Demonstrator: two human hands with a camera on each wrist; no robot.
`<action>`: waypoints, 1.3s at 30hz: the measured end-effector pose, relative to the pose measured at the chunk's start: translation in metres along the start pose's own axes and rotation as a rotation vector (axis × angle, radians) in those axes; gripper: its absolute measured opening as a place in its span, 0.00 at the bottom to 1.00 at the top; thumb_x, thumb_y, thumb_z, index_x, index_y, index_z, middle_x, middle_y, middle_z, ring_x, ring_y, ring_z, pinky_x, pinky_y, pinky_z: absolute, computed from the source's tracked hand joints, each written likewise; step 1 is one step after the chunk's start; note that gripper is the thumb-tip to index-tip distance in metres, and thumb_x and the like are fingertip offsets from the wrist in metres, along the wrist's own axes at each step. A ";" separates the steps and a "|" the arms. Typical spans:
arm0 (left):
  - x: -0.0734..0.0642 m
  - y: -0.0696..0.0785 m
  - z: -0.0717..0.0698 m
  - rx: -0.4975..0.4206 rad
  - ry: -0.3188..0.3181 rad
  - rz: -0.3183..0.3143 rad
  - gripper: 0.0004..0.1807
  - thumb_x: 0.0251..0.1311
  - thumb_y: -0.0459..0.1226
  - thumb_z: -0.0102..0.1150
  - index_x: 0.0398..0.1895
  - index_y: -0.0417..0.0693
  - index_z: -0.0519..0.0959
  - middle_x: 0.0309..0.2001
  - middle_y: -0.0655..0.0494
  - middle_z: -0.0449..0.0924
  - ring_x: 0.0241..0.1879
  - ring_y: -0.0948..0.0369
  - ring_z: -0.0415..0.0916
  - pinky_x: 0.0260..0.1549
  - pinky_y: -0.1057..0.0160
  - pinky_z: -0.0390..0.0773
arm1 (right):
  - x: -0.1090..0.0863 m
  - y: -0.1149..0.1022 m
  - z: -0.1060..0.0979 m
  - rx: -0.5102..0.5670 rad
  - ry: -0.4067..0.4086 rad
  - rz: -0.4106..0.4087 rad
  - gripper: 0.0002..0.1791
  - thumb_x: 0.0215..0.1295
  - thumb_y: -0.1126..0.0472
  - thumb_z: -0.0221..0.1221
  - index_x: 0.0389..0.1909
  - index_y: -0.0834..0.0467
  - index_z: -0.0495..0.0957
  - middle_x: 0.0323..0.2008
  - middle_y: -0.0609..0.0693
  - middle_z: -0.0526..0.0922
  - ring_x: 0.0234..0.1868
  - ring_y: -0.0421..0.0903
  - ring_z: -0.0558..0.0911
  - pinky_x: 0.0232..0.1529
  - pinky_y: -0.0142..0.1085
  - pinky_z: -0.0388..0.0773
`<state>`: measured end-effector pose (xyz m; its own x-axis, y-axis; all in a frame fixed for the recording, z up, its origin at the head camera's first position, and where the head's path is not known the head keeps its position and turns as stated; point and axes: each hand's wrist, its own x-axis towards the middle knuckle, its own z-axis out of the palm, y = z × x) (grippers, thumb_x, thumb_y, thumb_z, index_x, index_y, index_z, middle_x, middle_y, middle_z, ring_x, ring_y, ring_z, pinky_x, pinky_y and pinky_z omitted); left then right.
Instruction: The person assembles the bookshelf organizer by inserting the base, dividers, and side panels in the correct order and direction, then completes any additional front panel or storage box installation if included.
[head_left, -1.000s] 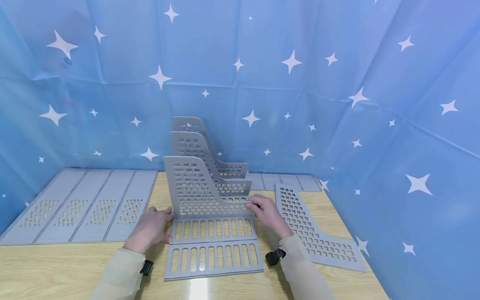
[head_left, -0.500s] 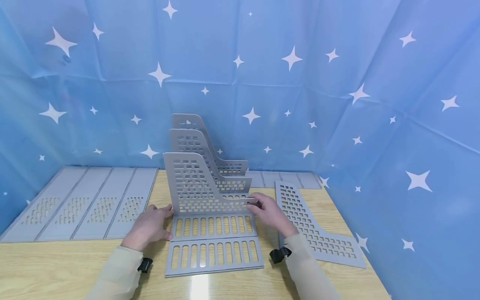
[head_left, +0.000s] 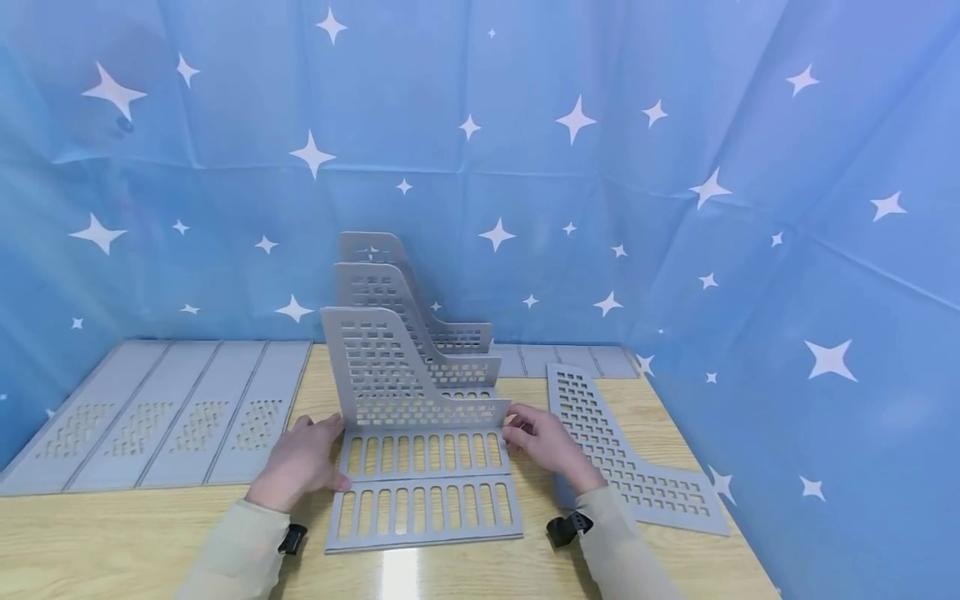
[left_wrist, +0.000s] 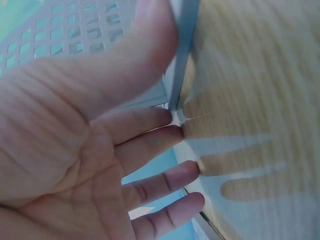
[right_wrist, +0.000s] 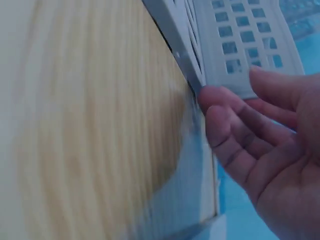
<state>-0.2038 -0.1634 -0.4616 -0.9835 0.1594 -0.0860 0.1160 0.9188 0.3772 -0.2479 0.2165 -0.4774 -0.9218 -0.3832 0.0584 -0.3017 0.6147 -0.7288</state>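
Note:
A grey plastic file rack has its slotted base (head_left: 423, 481) flat on the table, with three cut-out divider panels upright on it. The nearest divider (head_left: 335, 350) stands across the base, behind two bare rows of slots. At the base's left edge, my left hand (head_left: 300, 462) touches with its thumb, its other fingers straight along the side. My right hand (head_left: 551, 442) is at the divider's low right end, fingers loosely bent. In the right wrist view its fingertips (right_wrist: 212, 95) are right at the base's edge, and the thumb overlaps the divider.
A loose divider panel (head_left: 637, 477) lies flat on the right. Flat grey panels (head_left: 187, 367) with slanted cut-outs are at the left, and a plain jointed panel (head_left: 540, 360) lies at the back. A blue star-printed curtain (head_left: 420, 100) encloses the wooden table (head_left: 112, 542).
My right hand has let go of the divider's low front end and shifted slightly right and down beside it. The left hand stays at the base's left edge.

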 end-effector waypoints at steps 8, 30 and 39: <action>0.000 0.002 0.006 0.032 0.095 0.023 0.37 0.54 0.41 0.78 0.64 0.32 0.77 0.62 0.34 0.78 0.53 0.35 0.76 0.46 0.38 0.80 | 0.006 -0.007 0.008 0.107 0.108 0.037 0.04 0.76 0.64 0.58 0.44 0.60 0.80 0.34 0.52 0.86 0.36 0.50 0.87 0.39 0.37 0.85; -0.002 -0.005 -0.009 -0.055 -0.107 0.051 0.48 0.44 0.42 0.83 0.71 0.35 0.72 0.76 0.38 0.63 0.70 0.30 0.59 0.60 0.32 0.72 | -0.060 0.045 -0.078 -0.465 0.073 0.543 0.52 0.57 0.44 0.75 0.68 0.76 0.64 0.56 0.78 0.68 0.51 0.71 0.70 0.45 0.62 0.72; -0.002 -0.005 -0.010 -0.031 -0.091 0.056 0.49 0.43 0.43 0.83 0.70 0.35 0.73 0.75 0.37 0.65 0.69 0.31 0.61 0.60 0.32 0.72 | -0.057 0.062 -0.088 -0.468 0.105 0.597 0.31 0.59 0.48 0.75 0.42 0.70 0.73 0.31 0.61 0.74 0.33 0.58 0.72 0.38 0.53 0.71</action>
<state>-0.2033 -0.1717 -0.4544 -0.9587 0.2433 -0.1471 0.1642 0.8962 0.4120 -0.2356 0.3370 -0.4665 -0.9720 0.1591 -0.1728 0.2050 0.9338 -0.2934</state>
